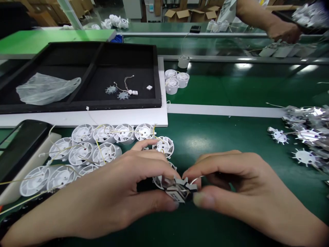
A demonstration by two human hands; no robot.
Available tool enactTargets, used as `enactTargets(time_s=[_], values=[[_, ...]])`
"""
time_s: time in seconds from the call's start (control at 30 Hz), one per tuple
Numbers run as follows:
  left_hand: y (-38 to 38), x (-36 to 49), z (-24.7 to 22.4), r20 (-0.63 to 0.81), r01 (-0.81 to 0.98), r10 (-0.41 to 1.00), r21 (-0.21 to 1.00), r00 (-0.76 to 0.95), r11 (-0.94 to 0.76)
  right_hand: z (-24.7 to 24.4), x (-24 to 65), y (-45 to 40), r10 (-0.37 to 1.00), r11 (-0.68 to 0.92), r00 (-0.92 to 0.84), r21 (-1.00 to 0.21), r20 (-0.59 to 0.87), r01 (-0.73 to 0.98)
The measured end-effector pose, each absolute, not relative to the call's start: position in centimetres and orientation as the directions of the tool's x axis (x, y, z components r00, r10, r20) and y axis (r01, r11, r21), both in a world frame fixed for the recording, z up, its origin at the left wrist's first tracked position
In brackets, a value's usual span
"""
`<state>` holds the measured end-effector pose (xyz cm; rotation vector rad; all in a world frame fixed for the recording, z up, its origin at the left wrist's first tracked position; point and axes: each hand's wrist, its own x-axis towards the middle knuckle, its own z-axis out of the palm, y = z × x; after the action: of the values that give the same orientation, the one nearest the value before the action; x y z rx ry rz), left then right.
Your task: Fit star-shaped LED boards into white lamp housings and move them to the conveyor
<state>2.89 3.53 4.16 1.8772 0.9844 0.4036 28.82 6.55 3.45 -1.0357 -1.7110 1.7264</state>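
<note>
Both my hands meet low in the middle of the view. My left hand (pixel 110 181) pinches a small spiked metal disc board (pixel 178 188) with a printed label between thumb and fingers. My right hand (pixel 231 185) grips the board's other side, near a thin loop of wire (pixel 195 179). Much of the board is hidden by my fingers. My left fingers rest just above a cluster of white ribbed plastic housings (pixel 82 151) with yellowish wires. One housing (pixel 160 180) lies partly hidden beneath the board.
A black divided tray (pixel 154 75) on a white board (pixel 84 118) holds a plastic bag (pixel 46 89) and two spiked discs (pixel 117 92). Several white cups (pixel 176 80) stand beyond it. A heap of foil-covered discs (pixel 305 127) lies right. A co-worker's hand (pixel 284 31) is at the far bench.
</note>
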Motion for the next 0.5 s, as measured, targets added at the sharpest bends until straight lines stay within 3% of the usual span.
enactTargets(time_s=[0.2,0.4,0.5], values=[[3.74,3.24,3.96,-0.004,0.476,0.794,0.802,0.608,-0.360,3.30,29.30,7.23,0.800,-0.084,-0.550,-0.954,-0.237,0.289],[3.95,2.96,4.32,-0.083,0.369,0.785,0.909,0.614,-0.193,3.13,29.66,7.43,0.638,-0.341,-0.715,-0.937,-0.287,0.072],[4.31,3.12,4.52,-0.121,0.351,0.772,0.926,0.625,-0.140,3.15,29.75,7.38,0.612,-0.367,-0.729,-0.927,-0.307,0.082]])
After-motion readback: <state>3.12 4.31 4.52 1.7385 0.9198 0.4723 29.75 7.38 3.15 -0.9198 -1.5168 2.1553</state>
